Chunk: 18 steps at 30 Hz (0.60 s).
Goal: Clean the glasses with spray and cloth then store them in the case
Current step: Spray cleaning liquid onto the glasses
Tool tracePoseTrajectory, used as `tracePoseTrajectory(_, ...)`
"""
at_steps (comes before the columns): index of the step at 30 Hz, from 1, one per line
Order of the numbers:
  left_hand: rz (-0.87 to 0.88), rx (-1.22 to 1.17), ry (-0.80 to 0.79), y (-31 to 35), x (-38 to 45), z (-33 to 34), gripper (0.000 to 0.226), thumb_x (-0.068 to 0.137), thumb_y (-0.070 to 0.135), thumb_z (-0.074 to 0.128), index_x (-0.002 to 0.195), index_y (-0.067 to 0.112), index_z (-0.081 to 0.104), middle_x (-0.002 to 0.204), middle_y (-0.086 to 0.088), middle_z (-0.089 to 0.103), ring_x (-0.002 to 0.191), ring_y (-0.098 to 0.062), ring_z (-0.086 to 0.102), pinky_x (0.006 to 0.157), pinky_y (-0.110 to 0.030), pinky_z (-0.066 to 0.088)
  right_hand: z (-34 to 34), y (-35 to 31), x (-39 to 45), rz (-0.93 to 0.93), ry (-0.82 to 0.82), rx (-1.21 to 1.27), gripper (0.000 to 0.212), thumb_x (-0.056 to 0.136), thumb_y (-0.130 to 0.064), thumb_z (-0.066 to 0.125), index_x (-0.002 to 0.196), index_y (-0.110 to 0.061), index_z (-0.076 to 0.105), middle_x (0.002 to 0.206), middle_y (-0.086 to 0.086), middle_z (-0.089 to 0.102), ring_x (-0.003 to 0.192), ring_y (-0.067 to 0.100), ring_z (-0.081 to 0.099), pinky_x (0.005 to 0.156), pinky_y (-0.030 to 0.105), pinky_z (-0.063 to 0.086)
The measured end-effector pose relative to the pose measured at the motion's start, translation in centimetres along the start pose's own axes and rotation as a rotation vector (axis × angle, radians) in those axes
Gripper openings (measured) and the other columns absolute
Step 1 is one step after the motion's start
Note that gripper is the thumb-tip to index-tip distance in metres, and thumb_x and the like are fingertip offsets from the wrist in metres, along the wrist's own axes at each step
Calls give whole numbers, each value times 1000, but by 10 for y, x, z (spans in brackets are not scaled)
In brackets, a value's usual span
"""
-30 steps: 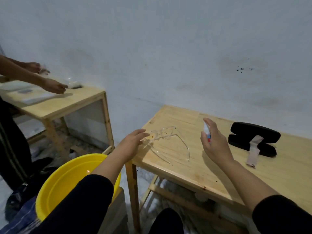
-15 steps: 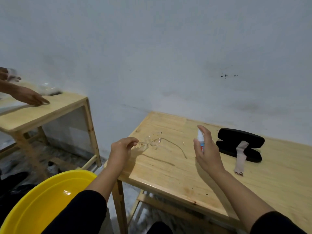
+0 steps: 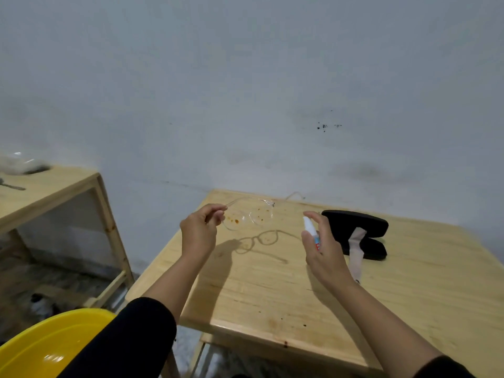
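Left hand: the left hand (image 3: 198, 230) is pinching one temple arm of the clear-framed glasses (image 3: 246, 216) between fingertips and thumb, lifting them clear of the table just left of the frame's centre.
Glasses: they are hanging in the air with arms unfolded and lenses facing the bottle, apparently so the mist can reach the brownish spots dotting both lenses; their shadow is falling on the wood directly below.
Right hand: the right hand (image 3: 323, 248) is wrapping around a small white spray bottle (image 3: 311, 232), forefinger resting on top of the pump, nozzle pointing left toward the lenses and standing near them without touching.
Step in hand: by my judgement the spraying is about to start; no mist is showing.
Case: the black glasses case (image 3: 357, 225) is lying open right of centre, near the table's far edge, probably waiting for the last step.
Cloth: a pale cleaning cloth (image 3: 356, 248) is draping out of the case and trailing onto the table, within easy reach of the right hand for wiping.
Surface: the light wooden table (image 3: 409, 296) is carrying a few dark specks near its front edge and otherwise lying bare around the hands.
Room: a plain grey-white wall (image 3: 245, 91) with some dark marks is rising behind; a second wooden table (image 3: 54, 186) is standing at the left edge, and a yellow basin (image 3: 46, 347) is filling the lower left corner.
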<state>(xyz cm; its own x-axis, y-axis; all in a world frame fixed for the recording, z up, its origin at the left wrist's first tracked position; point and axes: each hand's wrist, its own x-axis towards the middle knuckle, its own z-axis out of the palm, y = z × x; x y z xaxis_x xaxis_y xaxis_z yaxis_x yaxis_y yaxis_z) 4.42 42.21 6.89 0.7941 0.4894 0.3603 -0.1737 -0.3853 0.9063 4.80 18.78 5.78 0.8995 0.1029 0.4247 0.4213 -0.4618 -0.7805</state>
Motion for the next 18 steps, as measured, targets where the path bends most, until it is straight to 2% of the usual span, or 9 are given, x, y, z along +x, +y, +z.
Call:
tracePoseTrajectory(2, 7, -26, -31, 5, 1, 11, 19, 91, 7, 55, 92, 18, 70, 74, 11, 67, 69, 6, 64, 67, 0, 43, -6, -4, 2, 20, -12, -24, 30, 95, -16, 42, 121, -32, 40, 50, 8, 44, 43, 29, 45, 50, 29, 42)
tracePoseTrajectory(3, 16, -32, -43, 7, 1, 16, 19, 91, 7, 55, 92, 17, 71, 74, 11, 67, 66, 8, 64, 66, 0, 43, -10, -6, 4, 23, -15, -67, 32, 95, -16, 41, 124, -29, 40, 51, 11, 47, 43, 30, 49, 50, 19, 43)
tracePoseTrajectory(4, 28, -34, -55, 9, 1, 20, 18, 91, 7, 55, 92, 16, 71, 73, 9, 67, 64, 9, 63, 65, 1, 42, -14, -7, 5, 21, -14, -140, 33, 95, -17, 40, 127, -27, 40, 55, 12, 50, 45, 25, 49, 49, 6, 38)
tracePoseTrajectory(6, 43, -39, -77, 12, 0, 28, 18, 91, 7, 55, 92, 16, 71, 72, 4, 67, 68, 2, 64, 65, 0, 42, -20, -11, 8, 15, -26, -330, 38, 96, -20, 38, 134, -30, 38, 67, 11, 58, 54, 14, 46, 53, 0, 31)
tracePoseTrajectory(8, 46, -54, -101, 14, 0, 35, 19, 91, 8, 55, 90, 19, 71, 73, 2, 69, 73, -7, 67, 68, -3, 45, -23, -15, 10, 19, -48, -466, 41, 97, -25, 34, 136, -34, 33, 83, 7, 62, 68, 17, 48, 47, 9, 19)
tracePoseTrajectory(9, 45, -60, -110, 14, 0, 39, 20, 91, 9, 55, 89, 21, 70, 74, 2, 69, 74, -8, 67, 70, -6, 48, -23, -14, 12, 22, -54, -511, 41, 97, -26, 33, 137, -35, 31, 88, 4, 62, 75, 19, 51, 49, 13, 16)
tracePoseTrajectory(12, 46, -86, -128, 17, 0, 47, 23, 91, 8, 55, 85, 25, 70, 76, 6, 70, 73, -4, 68, 74, -12, 52, -22, -12, 16, 22, -65, -631, 41, 98, -30, 28, 139, -34, 27, 99, 5, 63, 90, 28, 59, 54, 27, 20)
tracePoseTrajectory(15, 49, -121, -138, 20, -1, 52, 23, 91, 5, 55, 86, 21, 70, 77, 8, 70, 69, 0, 67, 72, -8, 51, -22, -14, 19, 28, -71, -690, 38, 99, -30, 26, 137, -31, 26, 98, 8, 63, 88, 30, 60, 70, 35, 21)
tracePoseTrajectory(18, 43, -144, -142, 24, -1, 56, 21, 90, 4, 54, 87, 17, 71, 78, 3, 71, 69, -2, 67, 70, -5, 48, -22, -15, 21, 43, -78, -706, 35, 99, -28, 26, 134, -26, 28, 92, 9, 64, 86, 30, 61, 76, 40, 31)
